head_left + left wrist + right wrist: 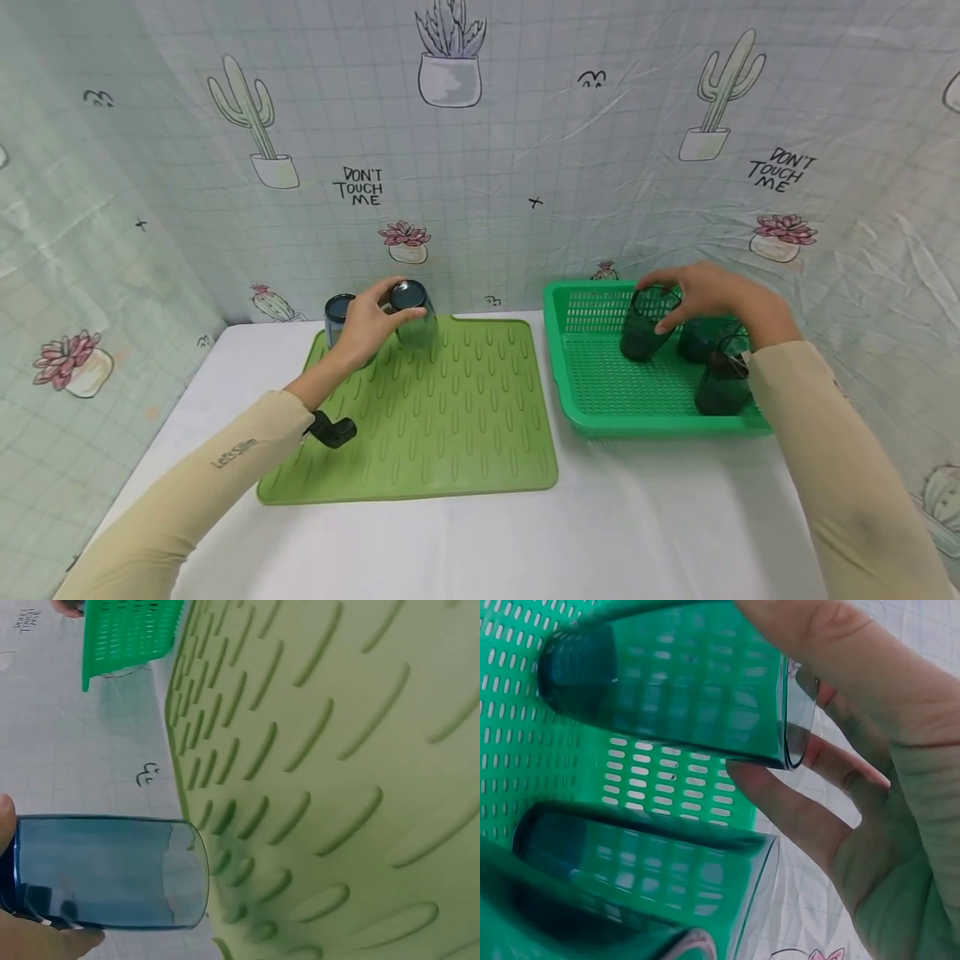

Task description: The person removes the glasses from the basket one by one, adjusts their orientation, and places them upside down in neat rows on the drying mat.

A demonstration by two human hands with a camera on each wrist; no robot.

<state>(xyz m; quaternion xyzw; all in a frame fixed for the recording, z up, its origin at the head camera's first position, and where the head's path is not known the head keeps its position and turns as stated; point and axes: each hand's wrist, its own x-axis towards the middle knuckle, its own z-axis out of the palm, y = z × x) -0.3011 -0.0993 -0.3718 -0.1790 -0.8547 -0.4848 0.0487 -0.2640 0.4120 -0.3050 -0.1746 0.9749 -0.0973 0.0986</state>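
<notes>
My left hand [369, 323] grips a bluish drinking glass [415, 323] near its base, upside down over the back of the green ridged mat [465, 417]. In the left wrist view that glass [112, 874] has its rim close to the mat; whether it touches, I cannot tell. Just left of the hand, a second inverted glass [335, 315] stands on the mat, partly hidden by the fingers. Inside the green basket [600, 425], my right hand [705, 293] holds an upright glass [642, 327] by its rim, thumb on the near side, as the right wrist view confirms.
Two more glasses occupy the basket's right side: one behind [696, 340] and one in front [722, 387], partly covered by my right arm. The white table [480, 550] spreads in front of the mat and basket. A printed cloth [495, 150] hangs behind.
</notes>
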